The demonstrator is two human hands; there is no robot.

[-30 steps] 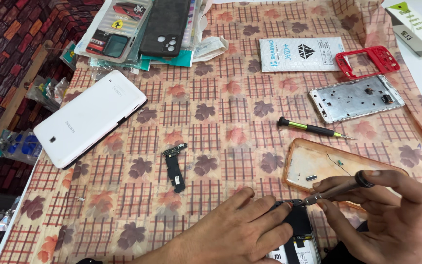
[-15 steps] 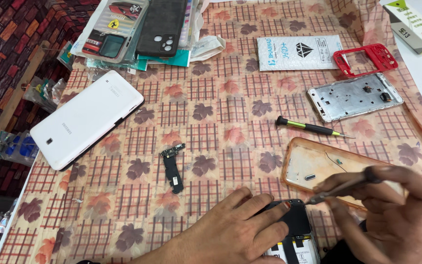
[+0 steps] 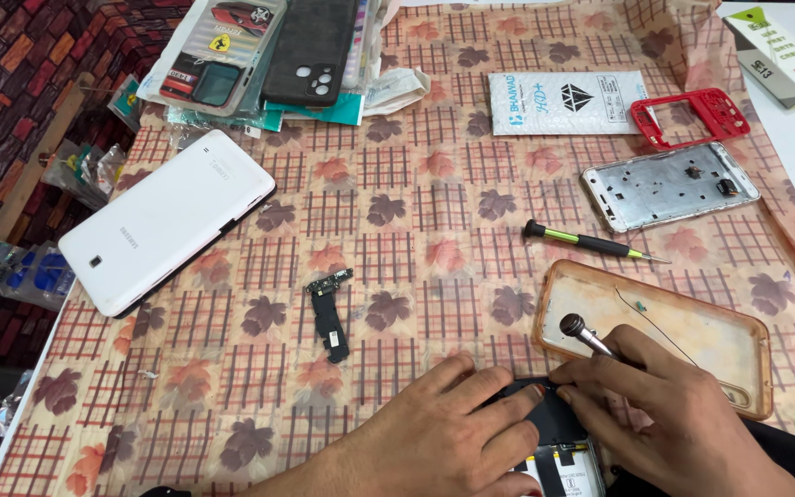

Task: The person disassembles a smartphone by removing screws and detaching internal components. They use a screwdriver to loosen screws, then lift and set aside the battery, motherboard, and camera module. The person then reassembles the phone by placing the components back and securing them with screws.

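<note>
My left hand (image 3: 434,433) lies flat at the bottom of the view, its fingertips pressing on an opened dark phone (image 3: 549,433) whose battery shows at the lower edge. My right hand (image 3: 669,414) grips a small screwdriver (image 3: 586,335) with a round silver cap, its tip hidden down at the phone's top edge. A clear orange-tinted phone case (image 3: 692,327) lies just behind my right hand. A small black circuit part (image 3: 328,313) rests on the patterned cloth (image 3: 416,184), left of my hands.
A white tablet (image 3: 167,221) lies face down at the left. A green-handled screwdriver (image 3: 591,242), a silver phone frame (image 3: 669,184), a red phone frame (image 3: 692,117) and a white packet (image 3: 563,103) sit behind. Packaged phone cases (image 3: 259,51) are stacked at the back left.
My right hand has tilted the screwdriver from nearly level to more upright over the phone. My left fingers have slid further onto the phone.
</note>
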